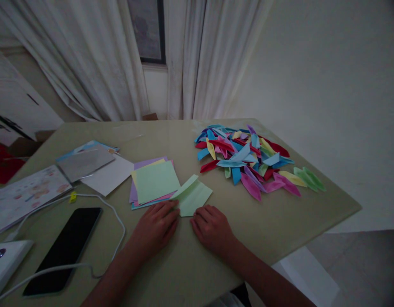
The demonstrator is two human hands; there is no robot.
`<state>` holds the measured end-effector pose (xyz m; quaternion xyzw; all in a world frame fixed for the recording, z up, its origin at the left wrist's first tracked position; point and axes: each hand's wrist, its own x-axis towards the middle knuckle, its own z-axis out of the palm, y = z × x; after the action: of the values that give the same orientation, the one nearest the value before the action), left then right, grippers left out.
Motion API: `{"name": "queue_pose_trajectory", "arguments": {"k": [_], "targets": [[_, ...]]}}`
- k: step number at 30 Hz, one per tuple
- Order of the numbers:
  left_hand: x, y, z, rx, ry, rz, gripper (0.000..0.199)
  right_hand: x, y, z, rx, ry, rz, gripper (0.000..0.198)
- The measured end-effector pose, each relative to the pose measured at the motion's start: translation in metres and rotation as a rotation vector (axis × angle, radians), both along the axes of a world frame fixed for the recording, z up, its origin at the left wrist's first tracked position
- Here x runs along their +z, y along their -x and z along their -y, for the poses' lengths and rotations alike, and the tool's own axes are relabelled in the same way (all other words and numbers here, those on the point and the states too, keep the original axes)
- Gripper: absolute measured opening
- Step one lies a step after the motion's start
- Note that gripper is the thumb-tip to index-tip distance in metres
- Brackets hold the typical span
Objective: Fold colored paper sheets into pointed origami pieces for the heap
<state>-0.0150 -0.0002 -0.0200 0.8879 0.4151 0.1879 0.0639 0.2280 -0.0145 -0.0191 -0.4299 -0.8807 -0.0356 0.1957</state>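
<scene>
Green creased paper (195,197), aslant toward far-right

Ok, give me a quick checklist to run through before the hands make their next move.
1. Left hand at the creased green sheet: ok, fingers at its lower left corner.
2. Right hand at the sheet: ok, fingertips by its lower right corner.
3. Sheet lying flat: not ok, its left part stands raised along a crease.
4. Sheet clear of the square paper stack: not ok, in this view its left corner overlaps the stack's edge.
5. Folded paper pile clear of both hands: ok, it lies apart, beyond the right hand.
6. White cable clear of the left forearm: cannot tell, it runs close beside it.
</scene>
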Motion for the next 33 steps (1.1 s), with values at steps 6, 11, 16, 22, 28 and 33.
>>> {"name": "queue_pose_trajectory", "arguments": {"k": [6, 11, 16, 22, 28, 33], "targets": [[-0.007, 0.005, -0.006, 0.044, -0.099, -0.058, 0.034, 0.006, -0.009, -0.005, -0.063, 0.023, 0.045, 0.020], [0.000, -0.001, -0.003, 0.067, -0.159, -0.053, 0.026, 0.004, -0.012, -0.008, -0.106, 0.099, 0.034, 0.017], [0.007, -0.003, -0.001, 0.038, -0.137, -0.025, 0.018, 0.001, -0.016, -0.009, -0.065, 0.126, -0.057, 0.014], [-0.004, -0.010, 0.000, 0.018, -0.188, -0.015, 0.019, -0.004, -0.015, -0.009, -0.006, 0.046, -0.090, 0.012], [-0.007, -0.027, 0.011, -0.070, -0.176, 0.015, 0.034, 0.000, -0.009, -0.008, 0.020, 0.109, -0.142, 0.012], [-0.003, -0.015, 0.005, -0.084, -0.037, 0.104, 0.015, 0.003, -0.027, -0.016, -0.128, 0.140, -0.289, 0.020]]}}
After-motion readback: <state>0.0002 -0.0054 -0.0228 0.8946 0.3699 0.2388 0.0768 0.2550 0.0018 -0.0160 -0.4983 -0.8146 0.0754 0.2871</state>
